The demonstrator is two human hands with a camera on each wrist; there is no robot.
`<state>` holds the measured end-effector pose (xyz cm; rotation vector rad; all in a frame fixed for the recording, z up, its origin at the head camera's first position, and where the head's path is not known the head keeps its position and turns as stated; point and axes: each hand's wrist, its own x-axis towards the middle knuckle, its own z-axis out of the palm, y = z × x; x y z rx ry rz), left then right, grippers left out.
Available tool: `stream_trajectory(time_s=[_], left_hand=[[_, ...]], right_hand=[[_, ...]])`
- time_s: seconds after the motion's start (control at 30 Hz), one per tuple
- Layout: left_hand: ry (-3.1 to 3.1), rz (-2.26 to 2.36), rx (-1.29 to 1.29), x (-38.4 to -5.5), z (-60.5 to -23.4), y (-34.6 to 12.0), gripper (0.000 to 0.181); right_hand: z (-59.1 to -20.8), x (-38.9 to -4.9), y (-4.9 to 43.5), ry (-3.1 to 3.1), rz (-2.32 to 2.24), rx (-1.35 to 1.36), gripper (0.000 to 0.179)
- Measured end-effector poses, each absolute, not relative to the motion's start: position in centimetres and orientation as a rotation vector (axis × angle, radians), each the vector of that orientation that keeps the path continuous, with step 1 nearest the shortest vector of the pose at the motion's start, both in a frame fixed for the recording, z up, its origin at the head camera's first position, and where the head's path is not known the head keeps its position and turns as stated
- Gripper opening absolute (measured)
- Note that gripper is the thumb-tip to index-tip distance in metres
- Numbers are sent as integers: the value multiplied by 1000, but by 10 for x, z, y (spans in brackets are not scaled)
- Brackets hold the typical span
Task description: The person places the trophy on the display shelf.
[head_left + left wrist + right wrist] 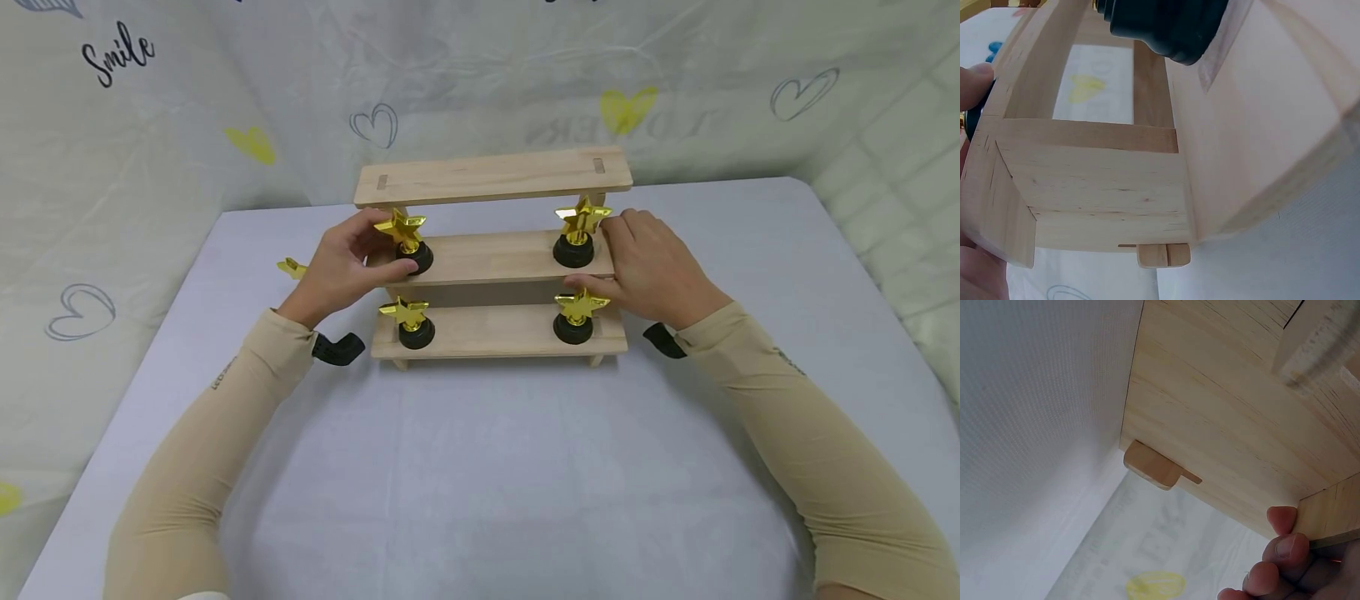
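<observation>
A three-tier wooden shelf (495,333) stands on the table in the head view. On its middle tier (491,257), my left hand (341,267) holds a gold star trophy (405,229) at the left end, thumb against the black base. The left wrist view shows that thumb (974,86) beside the tier's end. My right hand (656,271) grips the right end of the same tier, beside another star trophy (577,229). Its fingertips (1285,547) touch the wood in the right wrist view. Two more trophies stand on the bottom tier, a left one (412,321) and a right one (576,317).
The top tier (491,177) spans above both hands. Behind my left wrist, part of another gold star (291,268) shows at the left. A white cloth covers the table (480,467), and a printed curtain (487,83) hangs behind.
</observation>
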<state>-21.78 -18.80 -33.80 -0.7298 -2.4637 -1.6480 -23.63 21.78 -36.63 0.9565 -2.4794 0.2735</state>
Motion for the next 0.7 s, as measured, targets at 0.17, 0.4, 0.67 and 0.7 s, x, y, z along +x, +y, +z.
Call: stream_trajectory(time_s=[0.17, 0.4, 0.67, 0.7], left_hand=[[-2487, -1641, -713, -218, -337, -187, 48], [-2543, -1566, -679, -216, -338, -190, 53], [-2543, -1581, -634, -214, -336, -191, 50], [-2554, -1572, -627, -214, -335, -191, 49]], right_hand=[[-367, -236, 218, -2482, 272, 950, 107], [-367, -235, 217, -2512, 277, 936, 110], [-366, -234, 216, -2493, 282, 929, 110], [-366, -234, 216, -2486, 282, 932, 110]])
